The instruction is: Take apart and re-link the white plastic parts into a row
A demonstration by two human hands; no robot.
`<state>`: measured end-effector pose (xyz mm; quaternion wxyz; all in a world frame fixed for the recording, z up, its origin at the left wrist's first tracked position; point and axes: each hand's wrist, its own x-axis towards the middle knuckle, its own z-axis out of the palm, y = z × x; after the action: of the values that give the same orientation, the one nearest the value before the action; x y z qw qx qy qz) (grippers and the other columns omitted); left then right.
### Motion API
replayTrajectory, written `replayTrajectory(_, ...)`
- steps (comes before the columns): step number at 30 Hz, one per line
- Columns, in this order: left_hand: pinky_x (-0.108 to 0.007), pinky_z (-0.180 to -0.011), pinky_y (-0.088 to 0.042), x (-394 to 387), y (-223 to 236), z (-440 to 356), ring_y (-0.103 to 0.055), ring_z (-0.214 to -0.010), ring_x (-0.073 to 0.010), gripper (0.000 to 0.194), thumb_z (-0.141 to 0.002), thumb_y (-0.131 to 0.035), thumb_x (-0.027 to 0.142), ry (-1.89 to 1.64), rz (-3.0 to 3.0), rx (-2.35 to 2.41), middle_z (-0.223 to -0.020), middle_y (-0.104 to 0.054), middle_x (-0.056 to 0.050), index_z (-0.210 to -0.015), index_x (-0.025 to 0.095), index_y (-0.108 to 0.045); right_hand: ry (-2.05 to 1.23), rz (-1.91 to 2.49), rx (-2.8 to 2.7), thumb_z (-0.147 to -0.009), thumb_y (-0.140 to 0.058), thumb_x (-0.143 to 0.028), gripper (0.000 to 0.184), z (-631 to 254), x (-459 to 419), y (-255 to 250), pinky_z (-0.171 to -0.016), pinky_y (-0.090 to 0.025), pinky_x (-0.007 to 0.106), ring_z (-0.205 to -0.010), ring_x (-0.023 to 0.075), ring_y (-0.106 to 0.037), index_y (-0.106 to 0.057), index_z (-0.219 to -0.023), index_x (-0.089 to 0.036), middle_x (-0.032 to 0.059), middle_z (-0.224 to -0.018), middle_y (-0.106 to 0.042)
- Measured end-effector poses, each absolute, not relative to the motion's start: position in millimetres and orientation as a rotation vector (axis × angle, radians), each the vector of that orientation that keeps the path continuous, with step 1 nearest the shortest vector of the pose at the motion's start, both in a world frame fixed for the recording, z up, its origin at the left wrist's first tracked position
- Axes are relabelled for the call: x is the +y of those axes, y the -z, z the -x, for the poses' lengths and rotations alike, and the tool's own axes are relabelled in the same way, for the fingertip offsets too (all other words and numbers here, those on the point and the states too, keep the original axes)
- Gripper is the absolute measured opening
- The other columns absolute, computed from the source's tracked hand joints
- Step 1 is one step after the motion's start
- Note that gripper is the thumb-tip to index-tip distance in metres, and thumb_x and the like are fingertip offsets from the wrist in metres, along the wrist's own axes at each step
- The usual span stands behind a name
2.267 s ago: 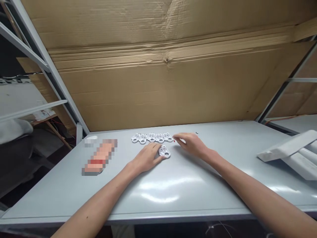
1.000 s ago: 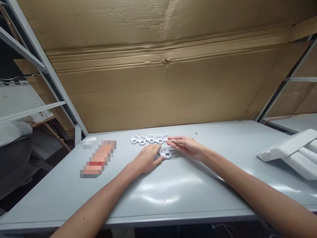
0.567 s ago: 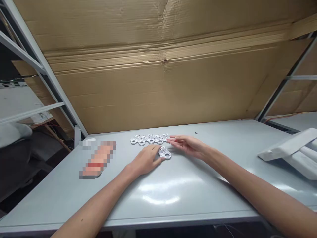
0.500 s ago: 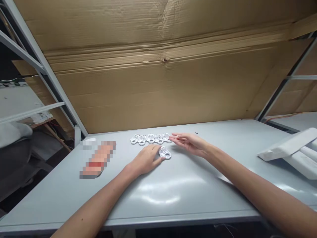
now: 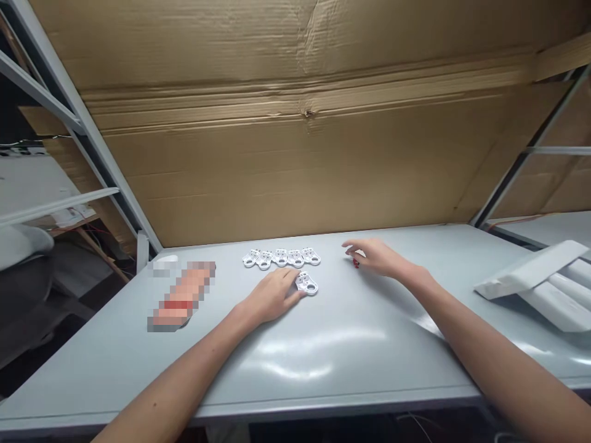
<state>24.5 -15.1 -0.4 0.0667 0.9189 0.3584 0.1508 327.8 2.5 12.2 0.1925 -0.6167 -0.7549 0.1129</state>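
Observation:
My left hand (image 5: 276, 294) rests on the table with its thumb and fingers closed around the left side of a white plate-like part (image 5: 306, 283). The part has a large round hole at its lower end and small details at the top. Just beyond it, several similar white parts (image 5: 281, 258) lie side by side in a row. To the right of the row is my right hand (image 5: 375, 257), above the table, its fingers bent and apart. A small dark-red spot shows at its fingertips; I cannot tell whether it is a nail or an object.
A blurred-out orange-red object (image 5: 184, 298) lies on the left of the grey table (image 5: 323, 351), with a small white item (image 5: 166, 263) behind it. White bulky pieces (image 5: 540, 283) sit at the right. A cardboard wall (image 5: 295, 178) closes the back, between metal frame posts (image 5: 104, 147).
My right hand has moved right, away from the end of the row, and its fingers have curled. The small dark speck behind it no longer shows. My left hand keeps its hold.

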Motion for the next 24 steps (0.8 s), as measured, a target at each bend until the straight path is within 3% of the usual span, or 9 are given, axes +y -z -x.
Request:
replayTrajectory(6,-0.04,-0.097,-0.048,-14,3,-24,-0.057,-0.117,-0.0278,0.031,-0.099,-0.05,0.04,-0.488,-2.774,1.052,-0.126,-0.062,-0.011,-0.122,0.02,-0.055,-0.16,1.794,-2.032,-0.09,-0.044,-0.02,0.037,-323,-2,-21,-0.081,-0.053,0.039,-0.097,0.028,-0.069,-0.066,-0.12,-0.02,0.008,-0.097,-0.077)
replayTrajectory(10,-0.04,-0.093,-0.049,-14,3,-24,-0.059,-0.111,-0.0276,0.028,-0.099,-0.05,0.039,-0.496,-2.78,1.061,-0.122,-0.063,-0.011,-0.118,0.02,-0.056,-0.134,1.59,-2.069,-0.093,-0.045,-0.023,0.032,-299,-11,-20,-0.087,-0.054,0.041,-0.103,0.0276,-0.069,-0.07,-0.113,-0.021,0.0081,-0.113,-0.075)
replayTrajectory(18,-0.04,-0.089,-0.05,-9,1,-18,-0.06,-0.104,-0.0276,0.025,-0.096,-0.055,0.04,-0.505,-2.819,1.032,-0.111,-0.066,-0.011,-0.108,0.019,-0.06,-0.244,0.926,-2.449,-0.093,-0.057,-0.036,0.043,-248,-28,1,-0.1,-0.049,0.046,-0.121,0.0279,-0.059,-0.059,-0.133,-0.02,0.0148,-0.133,-0.062)
replayTrajectory(24,-0.04,-0.093,-0.049,-8,1,-13,-0.059,-0.109,-0.0267,0.028,-0.098,-0.051,0.036,-0.5,-2.847,0.945,-0.116,-0.066,-0.01,-0.119,0.021,-0.061,-0.299,0.919,-2.462,-0.09,-0.062,-0.031,0.042,-245,-25,8,-0.093,-0.052,0.044,-0.111,0.0267,-0.062,-0.061,-0.13,-0.023,0.0134,-0.126,-0.064)
